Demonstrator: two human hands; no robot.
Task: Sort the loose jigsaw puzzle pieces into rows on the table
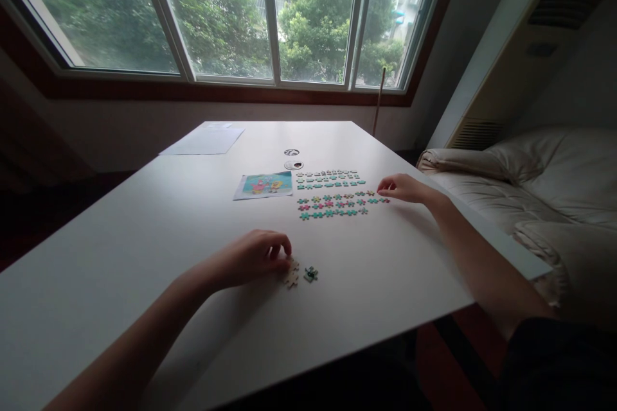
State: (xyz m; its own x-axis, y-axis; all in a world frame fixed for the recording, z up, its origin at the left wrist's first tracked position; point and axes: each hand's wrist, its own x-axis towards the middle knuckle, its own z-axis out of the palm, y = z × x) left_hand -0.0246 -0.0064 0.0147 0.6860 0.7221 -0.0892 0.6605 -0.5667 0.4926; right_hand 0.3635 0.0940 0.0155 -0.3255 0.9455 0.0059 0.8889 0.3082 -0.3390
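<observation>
My left hand (265, 253) rests low over the near part of the white table (168, 237). Its fingers are curled, with the tips at some pale, face-down jigsaw puzzle pieces (292, 275). Just right of these lies a dark green puzzle piece (311, 274). Farther off, my right hand (402, 189) is at the right end of the rows of puzzle pieces (329, 204), fingers bent together beside a yellowish piece (371, 192). Whatever the right fingertips may hold is hidden. Several rows of teal, pink and yellow pieces lie side by side.
Left of the rows lies a colourful cartoon picture sheet (264, 185). Two small round items (294, 165) sit behind it. A white paper (202, 140) lies at the far left. Beyond the table's right edge stands a cream sofa (482, 173).
</observation>
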